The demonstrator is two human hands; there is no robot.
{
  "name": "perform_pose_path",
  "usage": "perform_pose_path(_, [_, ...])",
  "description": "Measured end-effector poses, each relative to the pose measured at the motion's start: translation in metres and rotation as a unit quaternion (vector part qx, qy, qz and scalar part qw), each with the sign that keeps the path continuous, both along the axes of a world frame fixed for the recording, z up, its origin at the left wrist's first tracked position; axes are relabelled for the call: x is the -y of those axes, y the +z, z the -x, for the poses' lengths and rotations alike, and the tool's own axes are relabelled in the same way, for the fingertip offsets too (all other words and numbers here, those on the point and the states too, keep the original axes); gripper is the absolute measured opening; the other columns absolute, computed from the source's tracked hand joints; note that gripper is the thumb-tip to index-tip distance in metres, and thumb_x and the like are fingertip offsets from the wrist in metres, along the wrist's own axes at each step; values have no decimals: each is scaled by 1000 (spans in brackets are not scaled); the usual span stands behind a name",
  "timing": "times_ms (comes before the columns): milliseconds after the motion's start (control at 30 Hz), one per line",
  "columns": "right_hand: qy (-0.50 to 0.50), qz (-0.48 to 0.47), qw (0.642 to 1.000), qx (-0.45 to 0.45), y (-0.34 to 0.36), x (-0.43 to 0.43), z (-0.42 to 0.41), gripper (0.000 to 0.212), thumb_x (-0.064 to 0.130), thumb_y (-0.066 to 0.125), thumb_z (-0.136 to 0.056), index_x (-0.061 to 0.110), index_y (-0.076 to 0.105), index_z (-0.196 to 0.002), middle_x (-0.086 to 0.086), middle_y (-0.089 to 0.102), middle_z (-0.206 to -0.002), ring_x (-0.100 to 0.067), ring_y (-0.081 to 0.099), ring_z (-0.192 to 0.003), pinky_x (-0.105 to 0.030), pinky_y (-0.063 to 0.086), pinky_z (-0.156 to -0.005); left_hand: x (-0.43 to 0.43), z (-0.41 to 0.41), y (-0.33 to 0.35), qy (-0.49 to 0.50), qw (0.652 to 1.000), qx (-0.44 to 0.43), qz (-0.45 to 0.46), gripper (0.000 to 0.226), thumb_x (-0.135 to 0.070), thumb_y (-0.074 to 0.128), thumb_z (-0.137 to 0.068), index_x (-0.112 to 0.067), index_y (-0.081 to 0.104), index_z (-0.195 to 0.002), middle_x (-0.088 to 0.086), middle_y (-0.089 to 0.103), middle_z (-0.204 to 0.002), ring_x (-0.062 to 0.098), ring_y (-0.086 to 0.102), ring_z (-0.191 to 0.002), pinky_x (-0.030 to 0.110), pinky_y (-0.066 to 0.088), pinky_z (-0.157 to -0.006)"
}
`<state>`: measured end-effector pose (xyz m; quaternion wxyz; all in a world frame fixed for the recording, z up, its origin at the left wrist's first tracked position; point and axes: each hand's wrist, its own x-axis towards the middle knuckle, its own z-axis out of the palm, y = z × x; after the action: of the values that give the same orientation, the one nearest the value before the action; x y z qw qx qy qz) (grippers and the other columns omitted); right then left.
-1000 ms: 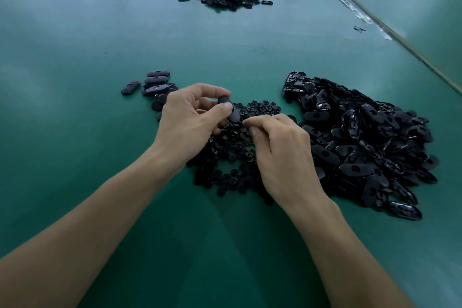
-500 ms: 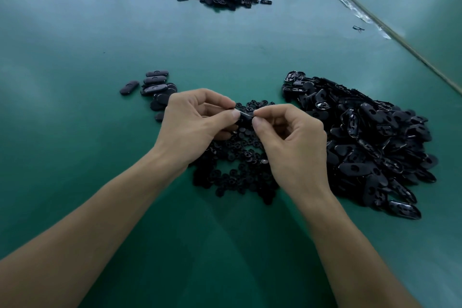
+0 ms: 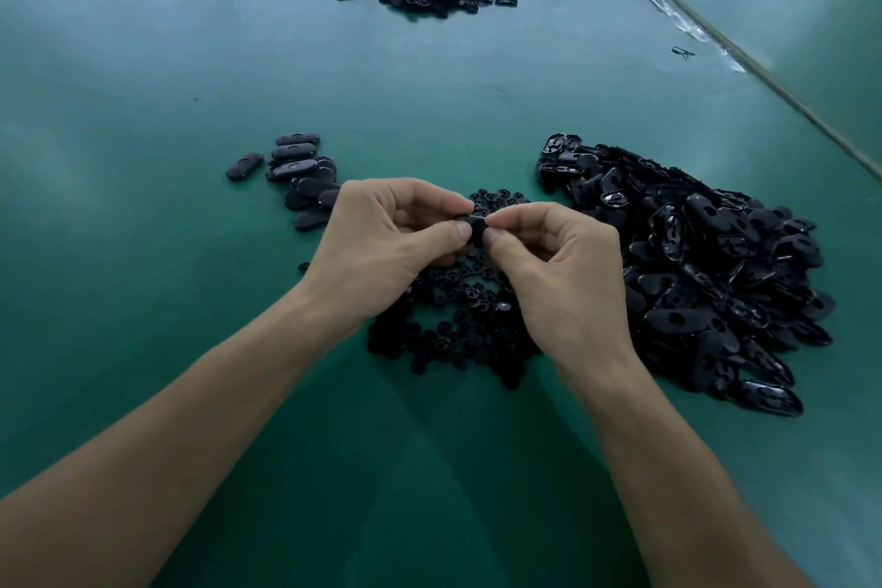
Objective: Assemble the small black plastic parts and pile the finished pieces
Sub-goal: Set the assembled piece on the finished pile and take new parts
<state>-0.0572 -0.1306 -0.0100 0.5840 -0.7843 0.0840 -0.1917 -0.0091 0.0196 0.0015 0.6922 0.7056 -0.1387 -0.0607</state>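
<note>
Both hands, left (image 3: pixel 382 244) and right (image 3: pixel 563 263), pinch one part (image 3: pixel 477 224) together mid-assembly; next, probably, it joins the finished pile (image 3: pixel 298 172).

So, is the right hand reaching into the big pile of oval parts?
No, the right hand and the left hand both pinch one small black part between them.

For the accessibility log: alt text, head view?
The left hand and right hand pinch one small black part between them above a heap of round black pieces on a green table. A pile of oval shells lies at right, a few closed pieces at left.
</note>
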Motion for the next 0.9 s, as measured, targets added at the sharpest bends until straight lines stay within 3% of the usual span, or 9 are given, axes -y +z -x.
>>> perform_pose_path(167, [7, -7, 1000, -5, 1, -2, 0, 9, 13, 74, -87, 21, 72, -85, 7, 75, -77, -8, 71, -73, -32, 58, -76, 0, -1, 0, -4, 1000, 10, -4, 19, 6, 74, -83, -14, 75, -85, 5, 76, -75, 11, 71, -67, 22, 60, -69])
perform_pose_path(467, [-12, 48, 999, 5, 5, -3, 4, 16, 14, 74, -85, 28, 71, -78, 18, 70, -69, -1, 66, -64, -37, 61, -64, 0, -2, -3, -12, 998, 48, -40, 25, 4, 75, -83, -20, 75, -85, -1, 77, -77, 7, 71, -72, 19, 57, -74])
perform_pose_path(600, [7, 32, 999, 10, 5, -2, 2, 17, 9, 75, -84, 25, 73, -79, 11, 74, -73, -3, 69, -68, -28, 57, -71, -1, -2, -2, -13, 998, 53, -42, 21, 4, 75, -84, -17, 76, -87, 4, 78, -81, 10, 72, -74, 20, 58, -74])
perform_pose_path(900, [26, 22, 999, 8, 0, -8, 2, 16, 12, 73, -88, 25, 80, -97, 12, 77, -86, -4, 73, -82, -37, 60, -86, -2, -4, -6, 11, 996, 66, -66, 24, 2, 76, -83, -21, 72, -86, 1, 77, -81, 14, 73, -76, 26, 60, -77])
